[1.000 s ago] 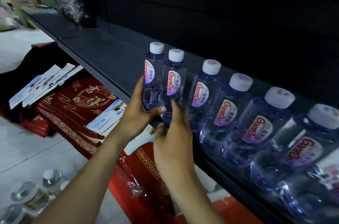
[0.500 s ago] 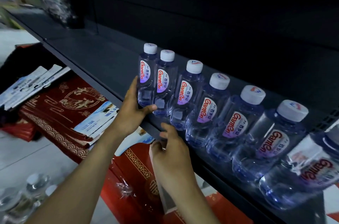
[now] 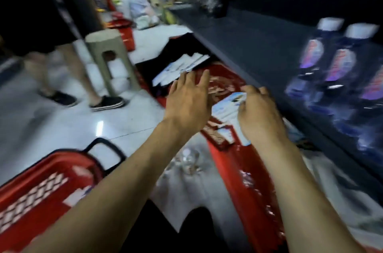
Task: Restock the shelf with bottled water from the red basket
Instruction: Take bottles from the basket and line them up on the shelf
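In the head view, the left hand [image 3: 186, 97] is spread with straight fingers, its grip open and holding nothing. The right hand [image 3: 257, 113] has loosely curled fingers above a white leaflet [image 3: 226, 107] and also seems to hold nothing. The bottled water [image 3: 339, 59] stands in a row on the shelf [image 3: 259, 51] at the right, blurred. The red basket [image 3: 41, 186] sits near left on the floor, partly hidden by the left forearm, so I cannot tell what remains inside.

The risk, as I judge it: the view is very blurred, so a hasty reach may hit the basket handle [image 3: 103, 144] or the red packs [image 3: 223, 78] under the shelf. A person's legs [image 3: 68, 78] and a stool [image 3: 107, 55] are also in the aisle.

Compared with half a second before, both hands have left the bottles and the shelf edge, and the head has turned left toward the basket
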### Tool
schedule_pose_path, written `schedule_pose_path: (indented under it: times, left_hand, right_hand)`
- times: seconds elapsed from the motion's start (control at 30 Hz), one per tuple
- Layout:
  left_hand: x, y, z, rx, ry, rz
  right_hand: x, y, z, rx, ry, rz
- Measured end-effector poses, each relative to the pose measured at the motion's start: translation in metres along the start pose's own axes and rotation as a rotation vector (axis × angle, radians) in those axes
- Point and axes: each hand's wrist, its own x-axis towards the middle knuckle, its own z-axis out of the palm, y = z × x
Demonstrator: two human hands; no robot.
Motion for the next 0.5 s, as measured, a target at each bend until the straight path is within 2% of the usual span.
schedule_pose_path:
  times: [0.13,0.27,0.5]
  left_hand:
    - [-0.058,-0.079,-0.057,0.209,0.020,-0.099]
    - [-0.128,-0.166,-0.105,0.322,-0.018,-0.267]
    - [-0.277,-0.296,-0.126,0.383,-0.332,-0.780]
  right_hand:
    - [-0.020,-0.068,0.034,0.045,-0.078,-0.233]
    - [-0.052,-0.138,0.081,0.055,-0.182,-0.499]
    - [-0.121,-0.244,0.175,0.093,-0.384,-0.803]
